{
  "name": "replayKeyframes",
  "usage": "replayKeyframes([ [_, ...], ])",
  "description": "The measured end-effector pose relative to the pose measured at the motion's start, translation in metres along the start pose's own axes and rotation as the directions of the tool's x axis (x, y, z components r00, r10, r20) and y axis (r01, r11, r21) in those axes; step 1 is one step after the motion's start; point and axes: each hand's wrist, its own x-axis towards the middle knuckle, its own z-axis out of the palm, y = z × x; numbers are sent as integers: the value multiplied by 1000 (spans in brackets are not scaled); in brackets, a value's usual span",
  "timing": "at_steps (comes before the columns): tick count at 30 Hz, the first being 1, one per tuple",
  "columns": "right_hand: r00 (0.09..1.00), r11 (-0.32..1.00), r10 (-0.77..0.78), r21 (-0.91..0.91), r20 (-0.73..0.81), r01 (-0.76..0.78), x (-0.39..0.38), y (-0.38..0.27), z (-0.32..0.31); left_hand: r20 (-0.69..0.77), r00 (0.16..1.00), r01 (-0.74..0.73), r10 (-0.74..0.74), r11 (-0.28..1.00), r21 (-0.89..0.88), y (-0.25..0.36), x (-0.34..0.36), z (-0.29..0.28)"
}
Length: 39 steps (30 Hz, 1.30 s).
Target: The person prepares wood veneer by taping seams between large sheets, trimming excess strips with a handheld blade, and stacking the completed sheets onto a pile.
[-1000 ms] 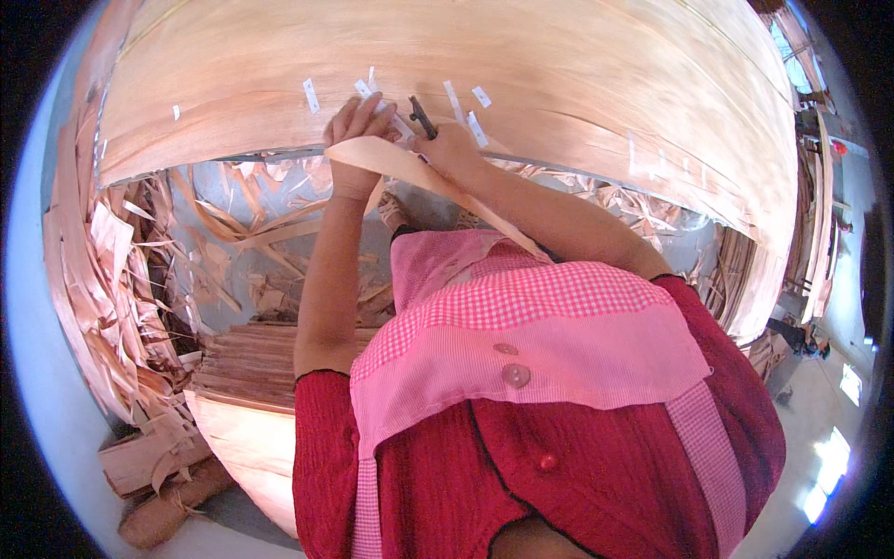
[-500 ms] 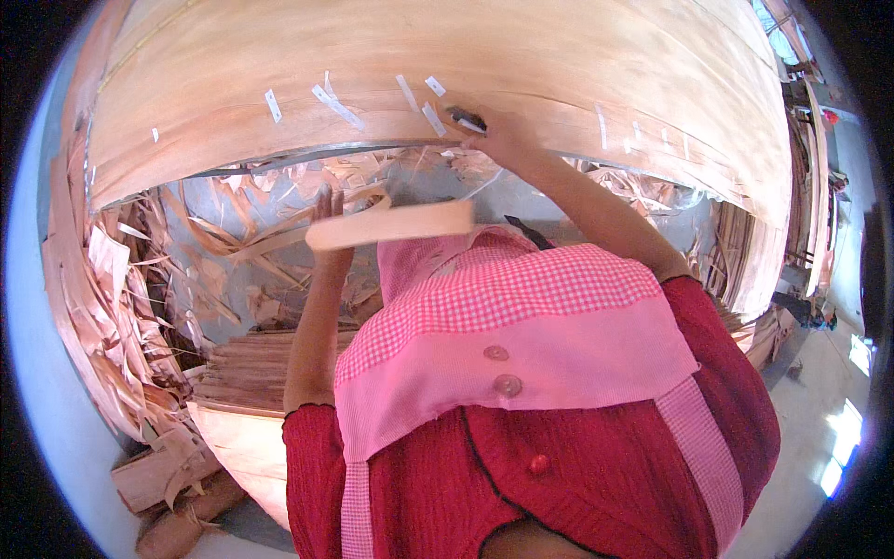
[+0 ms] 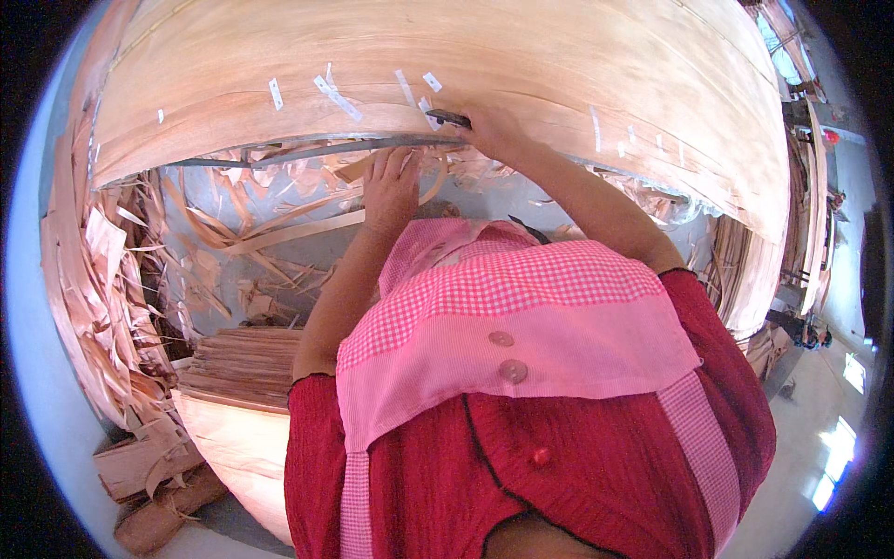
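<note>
A broad, pale wood veneer sheet point(image 3: 521, 56) spreads across the work surface before me, with a dark straight edge strip point(image 3: 363, 144) along its near side. My right hand point(image 3: 491, 132) is closed around a small dark hand tool point(image 3: 448, 118) resting on the veneer near that edge; its working end is unclear. Left of it and lower, my left hand point(image 3: 391, 186) reaches up to the near edge, fingers stretched and slightly apart, thumb hidden. A brown veneer strip point(image 3: 354, 169) shows beside its fingertips; whether they touch it I cannot tell. White tape pieces point(image 3: 336, 98) dot the sheet.
Veneer offcuts point(image 3: 270, 200) litter the floor under the edge, and long scraps point(image 3: 112, 298) pile up at left. A veneer stack point(image 3: 237, 368) stands by my left elbow. Logs point(image 3: 154, 466) lie at lower left; more upright veneer point(image 3: 745, 265) is at right.
A loose veneer strip was in the air by my left hand and no longer shows there. That hand has moved up and right to the edge. The right hand has shifted only slightly.
</note>
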Motion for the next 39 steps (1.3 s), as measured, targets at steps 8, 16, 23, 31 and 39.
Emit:
replayKeyframes([
  [8,952,938,249,200,178,-283,18,18,-19,-156,984,-75,91,992,106,-1,12,30],
  [16,945,935,326,138,32,-327,8,35,2,-117,975,-152,188,952,265,-20,33,27],
  [23,958,944,255,250,-129,-217,-8,-1,-1,-54,971,-226,231,971,82,-30,40,20],
  [31,937,946,323,61,-134,-317,-4,7,11,413,911,-31,-5,996,80,-46,-50,40],
  [39,798,580,538,567,273,-585,-39,36,-8,560,749,261,-354,934,242,-91,-105,-40],
])
